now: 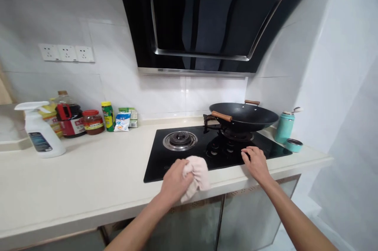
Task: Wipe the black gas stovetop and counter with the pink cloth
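Note:
My left hand (176, 180) is closed round a bunched pale pink cloth (200, 172) at the front edge of the black glass cooktop (159, 164). Part of the cloth hangs towards the counter's front edge. My right hand (256, 160) rests near the cooktop's front right, fingers slightly bent, thumb apart and nothing visible in them. The control knobs (221, 148) lie just left of that hand. A black wok (243, 116) with wooden handles sits on the right burner, while the left burner (180, 140) has nothing on it.
A white spray bottle (43, 133), a dark sauce jug (70, 119), a red-lidded jar (93, 122), a green shaker (108, 117) and packets (122, 121) stand at left. A teal bottle (284, 128) and a teal lid (293, 145) are at right. The range hood (201, 19) hangs above.

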Available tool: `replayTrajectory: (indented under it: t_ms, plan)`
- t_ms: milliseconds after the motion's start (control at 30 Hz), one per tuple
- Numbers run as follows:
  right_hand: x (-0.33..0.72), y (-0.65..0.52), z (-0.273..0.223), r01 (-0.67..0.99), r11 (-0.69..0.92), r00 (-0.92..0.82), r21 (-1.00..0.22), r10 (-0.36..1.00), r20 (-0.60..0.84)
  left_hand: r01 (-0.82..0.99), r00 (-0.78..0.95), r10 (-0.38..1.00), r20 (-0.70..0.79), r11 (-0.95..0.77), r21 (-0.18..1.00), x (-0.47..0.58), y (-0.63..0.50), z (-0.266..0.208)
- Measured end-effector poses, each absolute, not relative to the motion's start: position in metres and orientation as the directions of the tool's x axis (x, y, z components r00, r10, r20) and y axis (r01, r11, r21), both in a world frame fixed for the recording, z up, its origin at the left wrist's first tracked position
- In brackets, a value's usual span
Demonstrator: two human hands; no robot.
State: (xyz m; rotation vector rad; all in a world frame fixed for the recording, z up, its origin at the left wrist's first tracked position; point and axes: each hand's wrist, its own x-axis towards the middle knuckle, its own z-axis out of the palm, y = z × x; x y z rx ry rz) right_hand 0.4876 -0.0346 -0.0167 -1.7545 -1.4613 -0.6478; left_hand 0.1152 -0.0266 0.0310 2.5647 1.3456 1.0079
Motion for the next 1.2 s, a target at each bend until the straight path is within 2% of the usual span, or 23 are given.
replayTrajectory:
  t_ms: [67,167,233,333,433,567,733,867,1033,1200]
  plan:
    - [0.514,-0.033,-0.013,0.964,-0.146,0.265,-0.223,0.602,0.753,0.762,0.365,0.799,0.478,-0.551,0.341,0.114,-0.007,0.043]
    - [0.554,-0.030,-0.013,0.938,-0.276,0.342,-0.209,0.646,0.683,0.803,0.476,0.812,0.338,-0.558,0.209,0.116,0.014,0.054]
    - [0.575,-0.030,-0.018,0.923,-0.323,0.377,-0.208,0.659,0.651,0.790,0.564,0.784,0.260,-0.604,0.107,0.119,0.021,0.057]
    - [0.594,-0.030,-0.031,0.920,-0.325,0.387,-0.217,0.673,0.630,0.704,0.689,0.685,0.237,-0.710,0.005,0.128,0.029,0.058]
    - [0.597,-0.031,-0.046,0.934,-0.277,0.356,-0.224,0.706,0.612,0.620,0.750,0.607,0.264,-0.784,0.039,0.146,0.044,0.056]
    - [0.591,-0.034,-0.052,0.941,-0.236,0.337,-0.244,0.729,0.595,0.690,0.664,0.673,0.327,-0.719,0.078,0.185,0.082,0.050]
    - [0.584,-0.039,-0.041,0.928,-0.268,0.372,-0.261,0.732,0.571,0.747,0.577,0.733,0.359,-0.652,0.129,0.242,0.132,0.048]
    - [0.578,-0.043,-0.032,0.918,-0.281,0.393,-0.279,0.730,0.559,0.702,0.627,0.713,0.314,-0.692,0.167,0.282,0.163,0.051]
    - [0.576,-0.044,-0.030,0.914,-0.280,0.400,-0.293,0.735,0.547,0.541,0.789,0.573,0.224,-0.819,0.188,0.327,0.184,0.050]
    - [0.581,-0.045,-0.035,0.907,-0.290,0.416,-0.304,0.725,0.549,0.567,0.786,0.596,0.164,-0.801,0.189,0.349,0.194,0.052]
